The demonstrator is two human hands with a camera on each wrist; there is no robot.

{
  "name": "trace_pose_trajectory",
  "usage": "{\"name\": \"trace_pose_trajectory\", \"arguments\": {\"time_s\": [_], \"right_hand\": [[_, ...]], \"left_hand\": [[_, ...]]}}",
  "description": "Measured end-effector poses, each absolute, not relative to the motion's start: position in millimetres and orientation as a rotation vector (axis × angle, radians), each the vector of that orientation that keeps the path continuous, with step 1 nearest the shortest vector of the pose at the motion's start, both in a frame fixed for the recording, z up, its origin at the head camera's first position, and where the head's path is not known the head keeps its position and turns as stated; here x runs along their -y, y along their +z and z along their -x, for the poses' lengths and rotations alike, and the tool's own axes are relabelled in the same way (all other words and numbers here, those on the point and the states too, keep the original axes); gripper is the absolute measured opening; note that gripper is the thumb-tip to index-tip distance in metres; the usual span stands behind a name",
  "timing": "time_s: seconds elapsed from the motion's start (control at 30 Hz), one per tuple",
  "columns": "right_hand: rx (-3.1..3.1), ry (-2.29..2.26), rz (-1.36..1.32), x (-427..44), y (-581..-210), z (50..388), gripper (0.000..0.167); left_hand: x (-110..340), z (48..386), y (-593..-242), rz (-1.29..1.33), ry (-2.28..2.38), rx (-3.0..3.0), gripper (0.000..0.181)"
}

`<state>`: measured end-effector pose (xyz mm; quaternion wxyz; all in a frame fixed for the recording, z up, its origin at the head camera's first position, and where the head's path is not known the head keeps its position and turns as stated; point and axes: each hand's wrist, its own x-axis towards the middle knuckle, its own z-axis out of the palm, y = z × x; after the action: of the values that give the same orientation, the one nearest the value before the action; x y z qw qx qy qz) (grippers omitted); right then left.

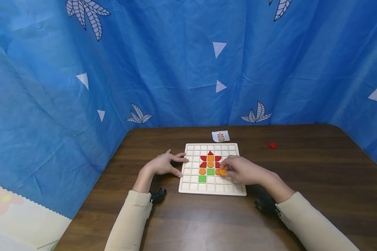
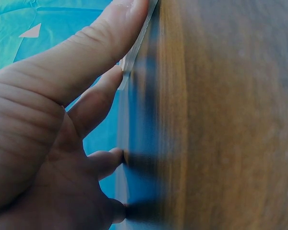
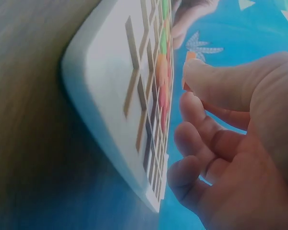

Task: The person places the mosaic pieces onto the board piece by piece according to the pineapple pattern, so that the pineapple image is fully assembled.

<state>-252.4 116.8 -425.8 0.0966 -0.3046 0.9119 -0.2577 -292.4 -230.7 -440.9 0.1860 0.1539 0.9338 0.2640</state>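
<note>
Pale gridded board [image 1: 219, 188] lies flat; red, orange, green pieces [image 1: 210, 158] in its squares. Orange disc [image 1: 223, 172] pinched by right hand [image 1: 243, 169], just above.

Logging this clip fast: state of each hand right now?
Left hand: open, at the left edge of the white gridded board.
Right hand: closed, pinching a flat, round orange piece over the board.

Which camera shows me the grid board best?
The head view: it shows nearly the whole grid board from above, all four corners included, with the right hand covering part. The right wrist view shows it steeply slanted and cut off; the left wrist view, only a thin edge.
</note>
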Motion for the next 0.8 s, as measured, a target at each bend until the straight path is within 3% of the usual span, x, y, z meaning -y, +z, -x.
{"name": "trace_pose_trajectory", "arguments": {"time_s": [0.8], "right_hand": [[-2.642, -0.780, 1.018, -74.1, -440.1, 256.2, 0.016]], "left_hand": [[229.6, 291.6, -440.3, -0.423, 0.716, -2.641, 0.063]]}}
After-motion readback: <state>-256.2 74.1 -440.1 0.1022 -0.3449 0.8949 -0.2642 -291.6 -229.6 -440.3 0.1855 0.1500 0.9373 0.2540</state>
